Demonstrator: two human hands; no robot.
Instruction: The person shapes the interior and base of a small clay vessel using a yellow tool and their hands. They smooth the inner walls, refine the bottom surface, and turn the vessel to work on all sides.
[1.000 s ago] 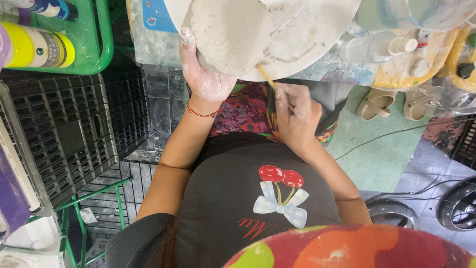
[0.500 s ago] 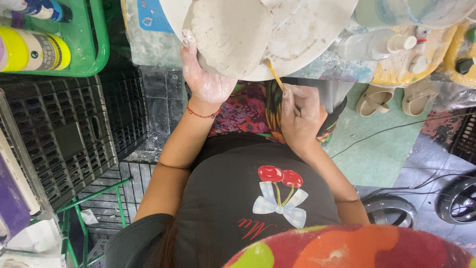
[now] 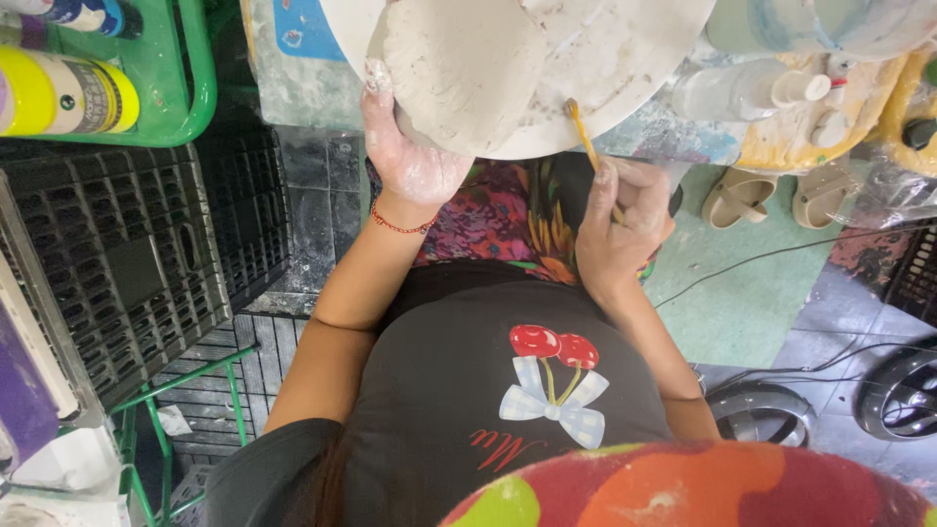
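Gripping thin brush, right hand fingers closed; tip points up-left onto clay disc, left hand cupping edge.

Clay slab, pale grey, on round white board; left hand cups its near edge. Right hand, below the board, grips thin wooden tool touching board's rim. Black crate left of board.

Pale grey clay slab, green tray
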